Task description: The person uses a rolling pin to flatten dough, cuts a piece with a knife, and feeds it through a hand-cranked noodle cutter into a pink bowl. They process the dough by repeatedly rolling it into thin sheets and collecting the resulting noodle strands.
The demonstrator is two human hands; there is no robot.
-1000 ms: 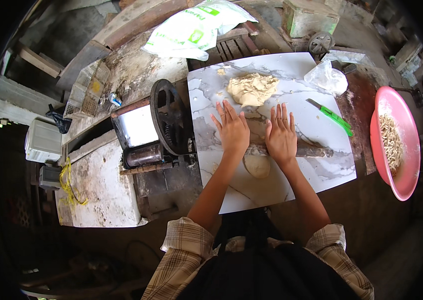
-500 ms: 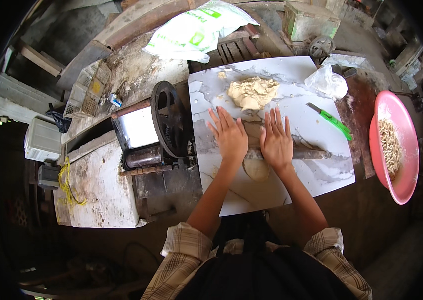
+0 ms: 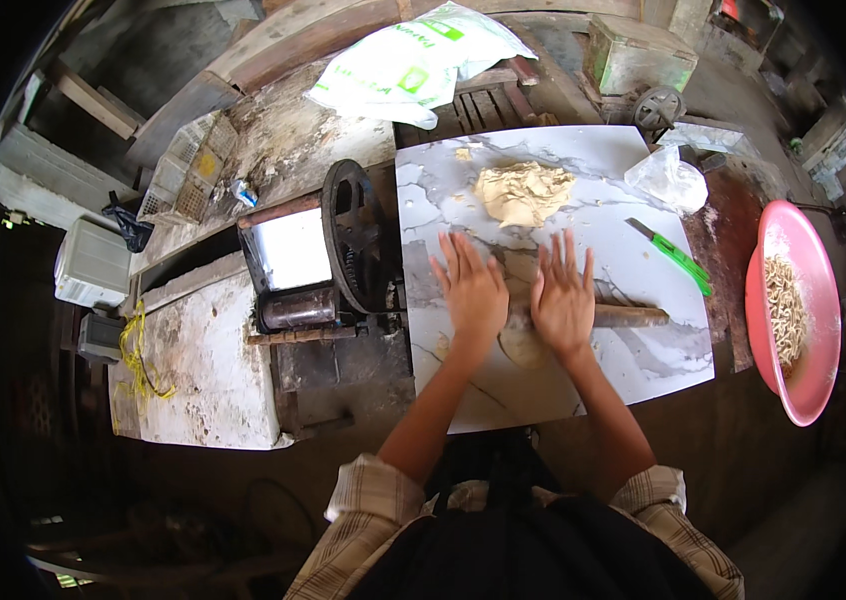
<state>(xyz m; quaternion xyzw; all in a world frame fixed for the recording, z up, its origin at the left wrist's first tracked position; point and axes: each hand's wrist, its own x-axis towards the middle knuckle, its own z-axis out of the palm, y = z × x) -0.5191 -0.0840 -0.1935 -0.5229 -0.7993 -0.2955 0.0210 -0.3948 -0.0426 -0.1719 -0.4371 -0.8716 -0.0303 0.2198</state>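
Though visible, rolling pin [image 3: 629,317] beneath hands [image 3: 476,300].

Marbled white board [image 3: 658,362]. Carries dough lump [image 3: 525,193] near far edge, dough scrap [image 3: 463,154] near far left corner, plastic bag [image 3: 670,180] overlapping right edge near far corner, green-handled knife [image 3: 678,260] at right edge, rolling pin [image 3: 633,317] across middle, flat dough piece [image 3: 523,350] underneath.

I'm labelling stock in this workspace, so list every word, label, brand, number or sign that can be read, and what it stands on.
White plastic bag: green printing, partly legible, but I don't copy out words or brands.
Small blue-and-white packet: any print is too small to read.
Green-handled cutter: no lettering can be made out.
I can read no other text.
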